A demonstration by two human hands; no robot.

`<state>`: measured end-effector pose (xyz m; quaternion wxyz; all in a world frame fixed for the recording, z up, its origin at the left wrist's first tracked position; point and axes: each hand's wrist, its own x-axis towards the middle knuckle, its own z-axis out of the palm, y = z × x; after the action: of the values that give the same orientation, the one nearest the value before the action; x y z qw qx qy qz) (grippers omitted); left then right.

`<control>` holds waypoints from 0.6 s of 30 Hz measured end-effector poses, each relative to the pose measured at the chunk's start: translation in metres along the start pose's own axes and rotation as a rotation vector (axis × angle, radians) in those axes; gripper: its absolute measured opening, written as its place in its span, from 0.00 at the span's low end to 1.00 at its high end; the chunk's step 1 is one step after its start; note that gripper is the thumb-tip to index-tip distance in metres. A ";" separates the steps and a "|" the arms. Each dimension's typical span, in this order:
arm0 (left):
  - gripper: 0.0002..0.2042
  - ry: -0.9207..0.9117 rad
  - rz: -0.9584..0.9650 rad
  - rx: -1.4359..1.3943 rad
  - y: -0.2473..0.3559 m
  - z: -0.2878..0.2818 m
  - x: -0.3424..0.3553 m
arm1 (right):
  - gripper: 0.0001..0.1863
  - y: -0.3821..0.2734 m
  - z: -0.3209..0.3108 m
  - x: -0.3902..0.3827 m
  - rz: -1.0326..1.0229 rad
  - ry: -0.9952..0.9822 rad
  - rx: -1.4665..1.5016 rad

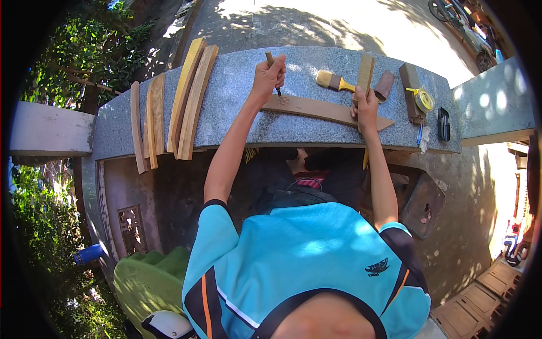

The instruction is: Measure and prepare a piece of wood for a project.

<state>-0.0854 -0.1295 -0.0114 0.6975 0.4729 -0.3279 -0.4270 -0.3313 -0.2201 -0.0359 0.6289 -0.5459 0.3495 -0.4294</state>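
Below, your granite desk (pixel 237 96) carries a long curved wooden strip (pixel 322 110) lying across its middle, with spare wooden slats (pixel 189 96) stacked at your left. Your right hand (pixel 366 104) presses the strip down, its grip flat on the wood. Your left hand (pixel 270 73) is clenched on a carving chisel (pixel 273 70), tip at a small carved motif (pixel 284 101); most of the strip looks uncarved. A yellow brush (pixel 333 81) lies beside.
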 end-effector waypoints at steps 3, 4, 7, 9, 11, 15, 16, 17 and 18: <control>0.17 -0.024 -0.030 0.047 -0.001 0.001 -0.001 | 0.16 0.000 0.000 0.000 -0.006 0.005 0.003; 0.17 -0.026 -0.028 0.048 -0.001 0.001 -0.001 | 0.16 0.001 0.000 0.000 -0.008 0.006 0.004; 0.17 -0.024 -0.020 0.036 -0.001 0.004 -0.002 | 0.16 0.000 0.001 0.000 -0.005 0.005 0.011; 0.19 -0.069 -0.024 0.015 0.000 0.005 -0.001 | 0.16 -0.001 0.002 0.000 0.002 0.004 0.010; 0.19 -0.075 -0.044 0.000 0.000 0.007 -0.001 | 0.16 0.000 0.001 0.000 -0.006 0.000 0.007; 0.20 -0.122 -0.040 0.026 -0.001 0.011 -0.001 | 0.15 0.000 0.000 -0.001 -0.007 0.007 0.006; 0.20 -0.122 -0.039 0.024 -0.001 0.010 0.000 | 0.15 -0.001 0.001 -0.002 -0.008 0.007 0.005; 0.20 -0.143 -0.047 0.034 0.000 0.010 0.001 | 0.15 -0.002 0.002 -0.002 -0.011 0.002 0.003; 0.21 -0.163 -0.056 0.044 0.000 0.009 0.001 | 0.15 -0.003 0.002 -0.004 -0.013 -0.003 0.002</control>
<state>-0.0926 -0.1339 -0.0085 0.6456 0.4609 -0.3796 -0.4760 -0.3312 -0.2161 -0.0324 0.6272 -0.5483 0.3443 -0.4329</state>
